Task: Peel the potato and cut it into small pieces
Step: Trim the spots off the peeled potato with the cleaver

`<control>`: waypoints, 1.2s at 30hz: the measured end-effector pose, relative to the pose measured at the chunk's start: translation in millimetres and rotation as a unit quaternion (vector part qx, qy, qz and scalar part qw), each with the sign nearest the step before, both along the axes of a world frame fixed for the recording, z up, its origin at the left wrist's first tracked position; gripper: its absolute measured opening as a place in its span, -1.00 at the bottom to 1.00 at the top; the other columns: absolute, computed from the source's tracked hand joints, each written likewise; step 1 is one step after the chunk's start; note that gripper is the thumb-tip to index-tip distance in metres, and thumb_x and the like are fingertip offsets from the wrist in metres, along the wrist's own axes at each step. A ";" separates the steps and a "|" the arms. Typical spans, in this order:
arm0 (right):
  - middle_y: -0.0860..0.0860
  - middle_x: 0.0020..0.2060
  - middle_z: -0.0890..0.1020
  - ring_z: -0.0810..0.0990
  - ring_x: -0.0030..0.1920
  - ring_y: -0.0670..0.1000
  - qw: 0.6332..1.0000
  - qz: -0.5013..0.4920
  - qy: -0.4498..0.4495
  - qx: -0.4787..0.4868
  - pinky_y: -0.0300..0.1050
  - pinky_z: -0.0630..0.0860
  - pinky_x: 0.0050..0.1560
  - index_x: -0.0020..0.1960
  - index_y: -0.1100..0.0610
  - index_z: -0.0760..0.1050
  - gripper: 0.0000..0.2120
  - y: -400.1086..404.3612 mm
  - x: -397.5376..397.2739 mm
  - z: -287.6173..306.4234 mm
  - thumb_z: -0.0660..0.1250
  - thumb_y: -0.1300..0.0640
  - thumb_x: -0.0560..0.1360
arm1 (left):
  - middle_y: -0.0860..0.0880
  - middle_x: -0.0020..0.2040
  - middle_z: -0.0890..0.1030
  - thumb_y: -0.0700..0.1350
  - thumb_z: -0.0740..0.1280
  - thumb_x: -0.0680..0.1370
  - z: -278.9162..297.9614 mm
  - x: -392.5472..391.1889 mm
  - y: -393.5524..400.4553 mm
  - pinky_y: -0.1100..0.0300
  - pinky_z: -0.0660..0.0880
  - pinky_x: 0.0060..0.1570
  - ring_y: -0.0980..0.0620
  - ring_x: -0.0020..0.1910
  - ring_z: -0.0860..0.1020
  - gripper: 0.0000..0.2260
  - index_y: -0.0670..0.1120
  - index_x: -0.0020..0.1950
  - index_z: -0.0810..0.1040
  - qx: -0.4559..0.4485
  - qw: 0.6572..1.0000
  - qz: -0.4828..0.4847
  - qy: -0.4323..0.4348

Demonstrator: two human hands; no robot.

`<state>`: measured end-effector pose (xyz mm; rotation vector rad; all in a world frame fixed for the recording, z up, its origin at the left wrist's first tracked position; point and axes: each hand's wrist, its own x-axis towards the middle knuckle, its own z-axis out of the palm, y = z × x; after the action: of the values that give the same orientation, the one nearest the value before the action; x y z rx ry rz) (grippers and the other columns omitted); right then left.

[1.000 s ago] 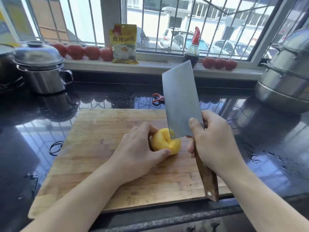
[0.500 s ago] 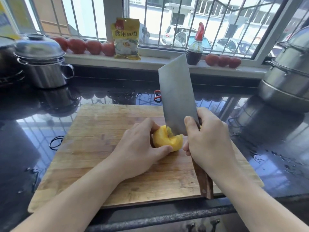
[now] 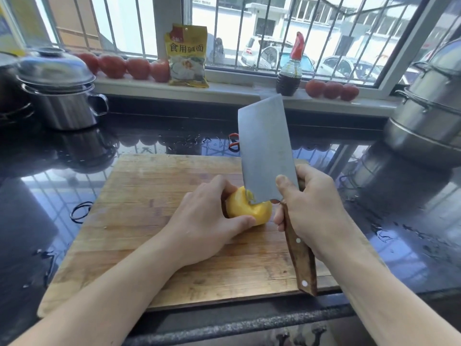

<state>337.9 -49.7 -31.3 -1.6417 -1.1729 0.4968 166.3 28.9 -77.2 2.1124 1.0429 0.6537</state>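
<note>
on the wooden cutting board (image 3: 154, 221) the peeled yellow potato (image 3: 245, 208) is lying between the hands, its long axis running left to right. the left hand (image 3: 204, 221) is gripping its left end while the right hand (image 3: 311, 211) is clasping the cleaver (image 3: 264, 151), whose heel is biting into the potato's smooth, glossy top.

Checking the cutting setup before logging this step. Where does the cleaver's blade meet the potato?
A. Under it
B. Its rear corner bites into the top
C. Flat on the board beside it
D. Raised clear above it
B: the cleaver, gripped by the right hand, has its rear corner sunk into the top of the peeled potato, which the left hand steadies.
</note>
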 end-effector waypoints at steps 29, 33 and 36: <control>-0.06 -0.40 0.59 0.63 -0.31 -0.01 0.974 -0.046 -0.218 0.052 0.01 0.60 -0.20 -0.10 -0.05 0.50 -0.86 -6.9 -4.4 3.5 0.25 0.06 0.63 | 0.16 0.09 0.56 0.28 0.51 0.38 2.3 -0.4 -0.6 0.00 0.57 0.14 0.12 0.09 0.56 -0.58 0.21 0.13 0.45 0.003 1.000 0.002 -0.005; -0.02 -0.37 0.59 0.61 -0.37 -0.06 0.974 -0.061 -0.210 0.060 -0.09 0.58 -0.27 -0.13 -0.05 0.48 -0.84 -9.0 -8.0 1.3 0.25 0.07 0.63 | 0.17 0.09 0.55 0.27 0.52 0.40 2.3 -0.3 -0.7 0.00 0.57 0.14 0.12 0.09 0.56 -0.58 0.20 0.14 0.45 0.011 1.000 0.003 -0.002; -0.01 -0.38 0.60 0.61 -0.41 -0.07 0.975 -0.068 -0.202 0.063 -0.21 0.55 -0.32 -0.12 -0.03 0.48 -0.84 -7.1 -9.2 0.3 0.24 0.08 0.64 | 0.17 0.10 0.55 0.28 0.52 0.39 0.4 -0.9 0.5 0.00 0.58 0.15 0.12 0.10 0.57 -0.57 0.21 0.14 0.46 0.011 1.000 0.001 -0.005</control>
<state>328.7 -56.8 -30.9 -1.7448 -1.3418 -0.0047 165.4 29.4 -76.8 2.1258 1.0367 0.6797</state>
